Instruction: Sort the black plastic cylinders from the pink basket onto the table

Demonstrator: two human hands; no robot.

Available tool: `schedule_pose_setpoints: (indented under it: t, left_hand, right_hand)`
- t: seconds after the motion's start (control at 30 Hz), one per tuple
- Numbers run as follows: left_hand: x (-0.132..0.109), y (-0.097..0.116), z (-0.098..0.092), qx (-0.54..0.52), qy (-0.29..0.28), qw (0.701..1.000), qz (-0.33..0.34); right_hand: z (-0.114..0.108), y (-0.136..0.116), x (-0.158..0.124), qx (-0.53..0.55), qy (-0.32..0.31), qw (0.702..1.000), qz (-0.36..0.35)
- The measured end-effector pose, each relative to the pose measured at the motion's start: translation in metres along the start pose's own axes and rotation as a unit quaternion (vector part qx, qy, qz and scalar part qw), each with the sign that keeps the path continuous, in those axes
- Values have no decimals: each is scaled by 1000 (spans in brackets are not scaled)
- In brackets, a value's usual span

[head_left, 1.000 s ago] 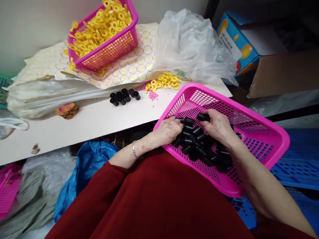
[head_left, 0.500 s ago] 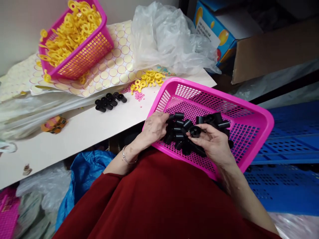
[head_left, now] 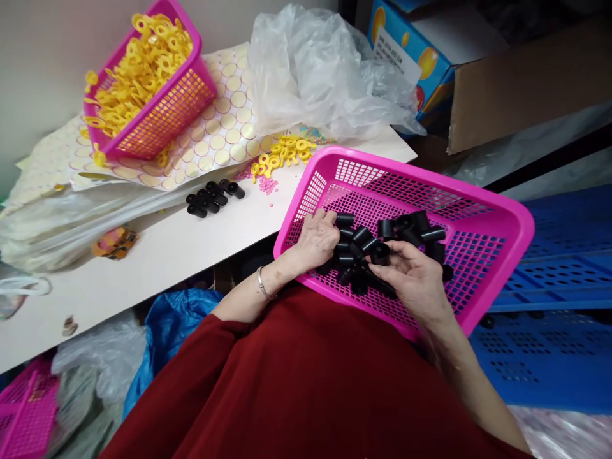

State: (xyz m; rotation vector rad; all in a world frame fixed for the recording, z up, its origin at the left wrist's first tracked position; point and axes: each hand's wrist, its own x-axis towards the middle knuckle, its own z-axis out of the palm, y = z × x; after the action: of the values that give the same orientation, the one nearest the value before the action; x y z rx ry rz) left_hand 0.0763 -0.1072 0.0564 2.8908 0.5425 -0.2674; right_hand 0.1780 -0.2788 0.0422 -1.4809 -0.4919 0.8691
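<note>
A pink mesh basket rests on my lap and holds several short black plastic tubes. My left hand lies inside the basket's near left corner, fingers curled over the black tubes there. My right hand is palm up beside it, fingers closed on one black tube. Both hands touch the heap of tubes.
A white table carries a small group of black tubes, loose yellow rings, pink beads, sticker sheets, a second pink basket full of yellow rings and a clear plastic bag. Blue crates stand right; a cardboard box behind.
My right hand turned palm up and drew back toward me with a black tube in its fingers. My left hand shifted slightly within the tubes. The view swung a little right.
</note>
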Motion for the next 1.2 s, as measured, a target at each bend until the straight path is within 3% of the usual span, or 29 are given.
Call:
schedule_pose_setpoints:
  t: [0.23,0.3,0.37,0.4,0.47,0.57,0.63,0.7,1.0,1.2]
  left_hand:
    - [2,7,5,11,5,1000,-6]
    - [0,1,6,-57,33,998,-14]
    - [-3,-5,7,-208,80,974,-38]
    - [-5,-8,7,-310,98,944,-50]
    - [-9,-10,5,-516,104,848,-64]
    - [-14,-6,2,-708,47,701,-74]
    - [-15,-2,0,-761,11,643,-88]
    - [-15,2,-1,-785,-3,611,-97]
    - [-11,9,5,-818,12,566,-101]
    - [-7,13,3,-824,50,555,-102]
  right_hand:
    - [-1,0,-4,17,14,1000,17]
    - [-1,1,-6,4,14,1000,3]
    - [-1,1,-8,-26,12,999,-22]
    - [-1,1,-9,-47,13,998,-37]
    - [1,-1,-12,-102,20,992,-78]
    - [4,-7,-15,-200,30,966,-159]
    - [6,-12,-16,-258,32,944,-201]
    - [7,-15,-16,-297,31,928,-224]
    - [5,-15,-14,-331,25,914,-235]
    - [8,-16,-13,-323,27,914,-242]
